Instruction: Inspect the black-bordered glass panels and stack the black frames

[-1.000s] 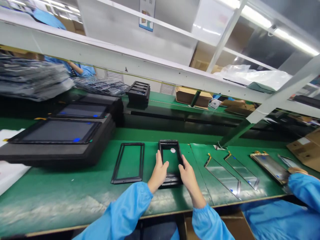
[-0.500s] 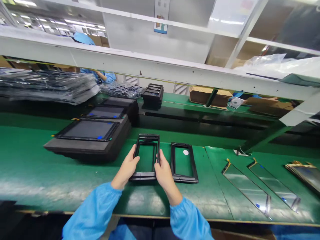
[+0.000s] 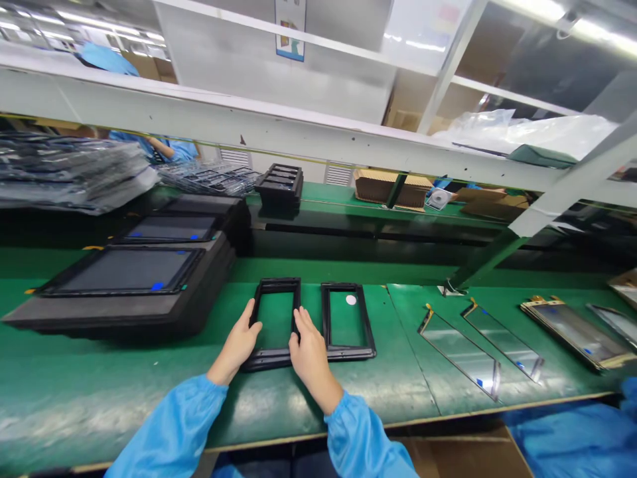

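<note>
A rectangular black frame [image 3: 273, 363] lies on the green bench, apparently stacked on at least one more like it. My left hand [image 3: 237, 342] grips its left side, thumb toward the opening. On the opposite side, my right hand [image 3: 309, 352] has its fingers along the right bar, with the undersides of the fingers hidden. Just right of that hand lies another black frame [image 3: 369, 332], with a round white sticker [image 3: 351, 300] showing inside its opening.
A dark foam stack [image 3: 149, 312] bearing a framed screen panel [image 3: 129, 269] stands left. Two glass panels [image 3: 460, 352] [image 3: 507, 338] lie right, beside stacked panels [image 3: 572, 325]. A green-and-white post [image 3: 490, 259] rises behind. Black trays [image 3: 280, 186] and bagged parts [image 3: 70, 169] sit farther back.
The held black frame has gone down onto the bench, its lower edges now lined up closely with what is beneath. My view has turned right, bringing in more panels.
</note>
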Tool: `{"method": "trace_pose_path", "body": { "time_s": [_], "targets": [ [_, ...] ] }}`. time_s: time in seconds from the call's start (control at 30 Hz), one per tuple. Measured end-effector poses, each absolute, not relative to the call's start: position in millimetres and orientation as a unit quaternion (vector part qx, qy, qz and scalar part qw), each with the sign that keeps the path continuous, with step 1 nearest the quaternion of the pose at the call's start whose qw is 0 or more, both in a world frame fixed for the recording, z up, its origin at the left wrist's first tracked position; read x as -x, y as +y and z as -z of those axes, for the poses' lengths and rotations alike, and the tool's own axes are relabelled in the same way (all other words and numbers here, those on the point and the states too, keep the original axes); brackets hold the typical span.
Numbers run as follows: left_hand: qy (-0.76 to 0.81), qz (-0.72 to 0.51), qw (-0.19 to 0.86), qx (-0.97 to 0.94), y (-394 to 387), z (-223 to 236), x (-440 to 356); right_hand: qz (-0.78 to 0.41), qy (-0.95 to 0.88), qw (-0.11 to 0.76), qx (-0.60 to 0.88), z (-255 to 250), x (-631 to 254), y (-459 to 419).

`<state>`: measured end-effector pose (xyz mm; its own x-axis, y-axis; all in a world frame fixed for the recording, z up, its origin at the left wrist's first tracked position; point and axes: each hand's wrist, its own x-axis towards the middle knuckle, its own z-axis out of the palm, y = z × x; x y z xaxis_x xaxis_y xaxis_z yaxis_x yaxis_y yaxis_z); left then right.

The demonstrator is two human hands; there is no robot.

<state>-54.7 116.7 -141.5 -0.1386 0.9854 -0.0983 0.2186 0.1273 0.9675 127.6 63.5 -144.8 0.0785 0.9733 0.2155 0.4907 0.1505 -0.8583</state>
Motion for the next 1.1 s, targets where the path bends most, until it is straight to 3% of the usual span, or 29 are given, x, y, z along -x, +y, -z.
{"method": "trace_pose_path", "body": {
  "time_s": [0.27, 0.43, 0.57, 0.77, 0.97, 1.1],
  "targets": [
    [0.573, -0.514, 0.437, -0.465, 101, 102, 56, -0.284, -0.595, 0.505, 0.557, 113, -126, 47],
    [0.512, -0.532, 0.521, -0.429, 91, 60, 50, -0.375, -0.53, 0.55, 0.525, 107, -168, 8],
    [0.514, -0.465, 0.601, -0.398, 84, 54, 30, -0.268, -0.58, 0.414, 0.648, 111, -259, -12],
    [0.523, -0.391, 0.634, -0.414, 68, 79, 8, -0.116, -0.445, 0.318, 0.829, 117, -423, -45],
    [0.505, -0.421, 0.631, -0.411, 60, 82, 8, -0.125, -0.535, 0.26, 0.794, 143, -428, -132],
    [0.484, -0.424, 0.638, -0.424, 55, 74, 1, -0.082, -0.553, 0.32, 0.764, 136, -411, -167]
  ]
}}
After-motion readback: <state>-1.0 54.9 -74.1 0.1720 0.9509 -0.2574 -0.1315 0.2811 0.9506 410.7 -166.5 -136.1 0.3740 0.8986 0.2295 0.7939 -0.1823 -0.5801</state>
